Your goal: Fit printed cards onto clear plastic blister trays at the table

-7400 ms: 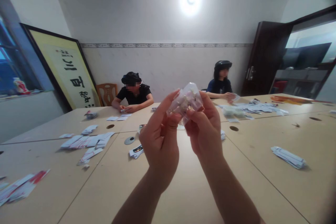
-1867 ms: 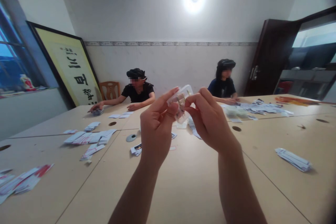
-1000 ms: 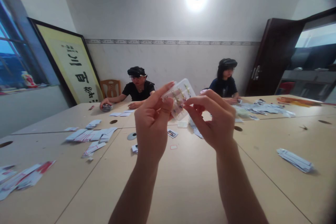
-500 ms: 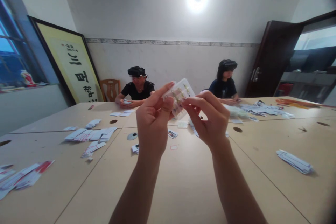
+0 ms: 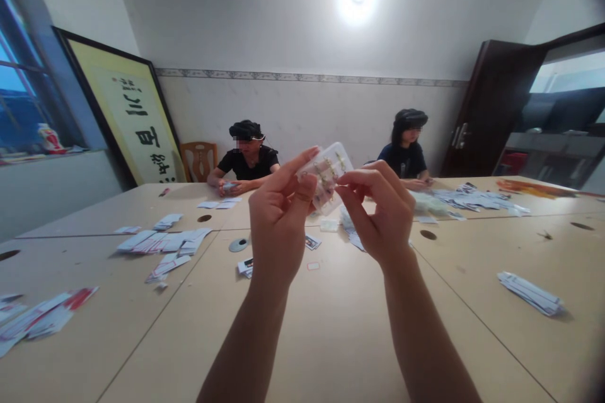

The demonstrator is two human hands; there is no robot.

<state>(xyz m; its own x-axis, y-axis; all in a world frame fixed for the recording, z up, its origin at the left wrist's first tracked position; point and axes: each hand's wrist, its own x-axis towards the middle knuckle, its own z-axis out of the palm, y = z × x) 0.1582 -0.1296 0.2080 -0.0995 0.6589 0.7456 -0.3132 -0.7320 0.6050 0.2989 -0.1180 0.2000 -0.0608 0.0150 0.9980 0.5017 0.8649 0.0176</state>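
Observation:
In the middle of the head view, my left hand (image 5: pixel 278 220) holds up a small clear plastic box (image 5: pixel 326 171), gripping it between thumb and fingers. The box is tilted, and rows of small gold-coloured pieces (image 5: pixel 341 160) show in it, too tiny to name for certain. My right hand (image 5: pixel 385 217) is closed in a pinch at the box's right side. Its thumb and forefinger tips meet beside the gold-coloured pieces; whatever lies between them is hidden.
Paper cards (image 5: pixel 163 242) lie in piles on the wooden table (image 5: pixel 331 334), with another stack (image 5: pixel 529 293) at right. Clear plastic packets (image 5: pixel 428 203) rest farther back. Across the table sit two people, one (image 5: pixel 250 160) handling cards. Cable holes (image 5: pixel 428 235) dot the tabletop.
Both my hands and the box have shifted slightly to the right. The right fingertips stay pinched at the box's side, and the left hand keeps its grip.

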